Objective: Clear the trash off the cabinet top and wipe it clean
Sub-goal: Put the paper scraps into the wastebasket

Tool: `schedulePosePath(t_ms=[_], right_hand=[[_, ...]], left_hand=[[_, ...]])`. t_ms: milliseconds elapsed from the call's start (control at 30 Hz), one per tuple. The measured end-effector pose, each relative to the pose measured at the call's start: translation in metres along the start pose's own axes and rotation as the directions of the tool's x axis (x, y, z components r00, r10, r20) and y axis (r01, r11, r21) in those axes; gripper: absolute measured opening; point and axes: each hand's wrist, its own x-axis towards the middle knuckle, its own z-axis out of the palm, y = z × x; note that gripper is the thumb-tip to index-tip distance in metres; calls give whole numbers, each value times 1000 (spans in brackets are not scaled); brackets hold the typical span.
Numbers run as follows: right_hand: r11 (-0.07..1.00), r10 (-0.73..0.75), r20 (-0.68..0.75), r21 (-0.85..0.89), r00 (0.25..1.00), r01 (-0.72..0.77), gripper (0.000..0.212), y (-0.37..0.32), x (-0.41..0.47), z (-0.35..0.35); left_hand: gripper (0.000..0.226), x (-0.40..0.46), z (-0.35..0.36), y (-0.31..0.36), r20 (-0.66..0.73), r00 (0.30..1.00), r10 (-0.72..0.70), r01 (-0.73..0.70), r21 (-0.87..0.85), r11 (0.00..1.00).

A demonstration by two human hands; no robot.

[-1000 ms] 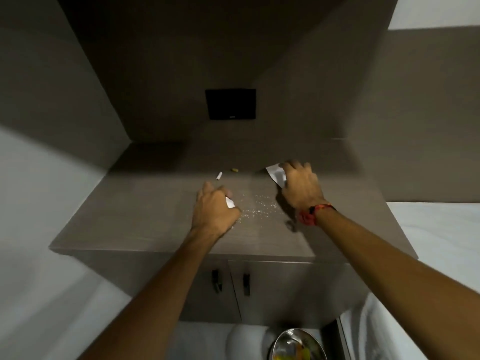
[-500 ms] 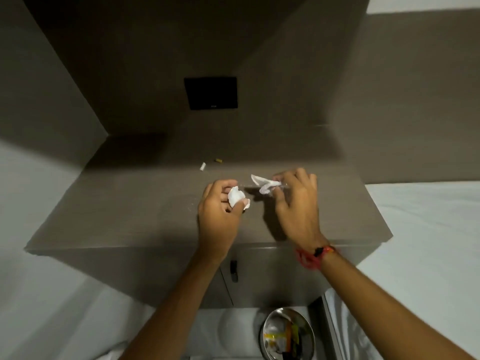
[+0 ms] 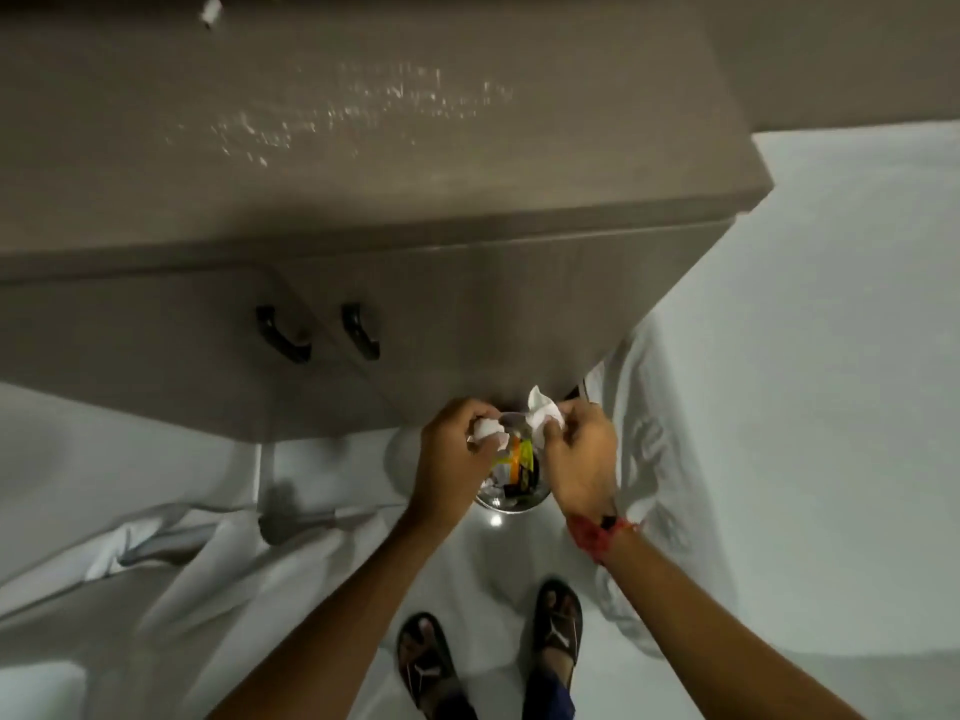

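My left hand is closed around a crumpled white paper ball. My right hand pinches a flatter white paper scrap. Both hands hover close together directly above a shiny metal trash bin on the floor, which holds colourful wrappers. The grey-brown cabinet top fills the upper part of the view. White crumbs are scattered across it, and a small white scrap lies near its far edge.
Two dark door handles sit on the cabinet front just above my hands. White bedding lies to the right and more white sheets to the left. My sandalled feet stand on the floor behind the bin.
Both hands lifted the paper pieces off the cabinet top and dropped down in front of the cabinet to above the bin. My view tilted downward, showing the floor and my feet.
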Motion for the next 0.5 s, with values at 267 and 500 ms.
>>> schedulePosePath(t_ms=[267,500], right_hand=[[932,271,259,-311,927,-185,20,110,39,64],[954,228,371,-268,900,-132,40,144,56,62]], left_hand=[[29,13,69,-105,80,865,-496,492,63,868],[40,22,97,-141,190,845,-501,465,203,862]])
